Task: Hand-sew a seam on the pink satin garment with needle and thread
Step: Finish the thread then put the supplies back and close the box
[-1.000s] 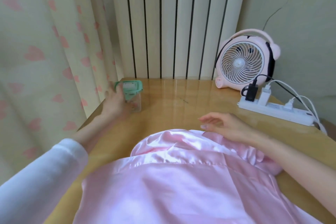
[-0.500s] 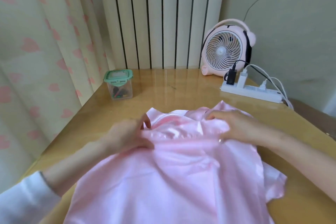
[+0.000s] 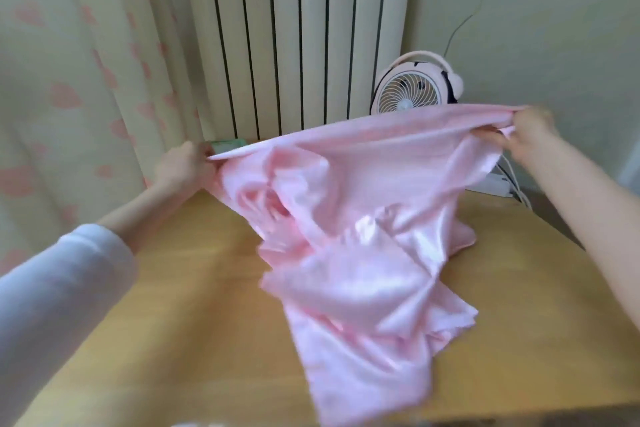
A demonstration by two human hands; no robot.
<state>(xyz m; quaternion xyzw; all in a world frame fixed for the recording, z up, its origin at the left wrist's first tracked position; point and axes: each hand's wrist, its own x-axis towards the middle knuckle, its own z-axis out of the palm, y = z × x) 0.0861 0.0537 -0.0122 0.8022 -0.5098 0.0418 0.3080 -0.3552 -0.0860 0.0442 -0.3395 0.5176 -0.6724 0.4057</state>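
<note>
Soft daylight; motion blur throughout; wide-angle bending at edges.

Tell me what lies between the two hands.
In the head view, the pink satin garment spans it: its top edge runs stretched from the left hand to the right hand, the rest hanging onto the table.

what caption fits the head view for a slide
Left hand and right hand stretch one edge of the pink satin garment above the wooden table, the rest draping down
</note>
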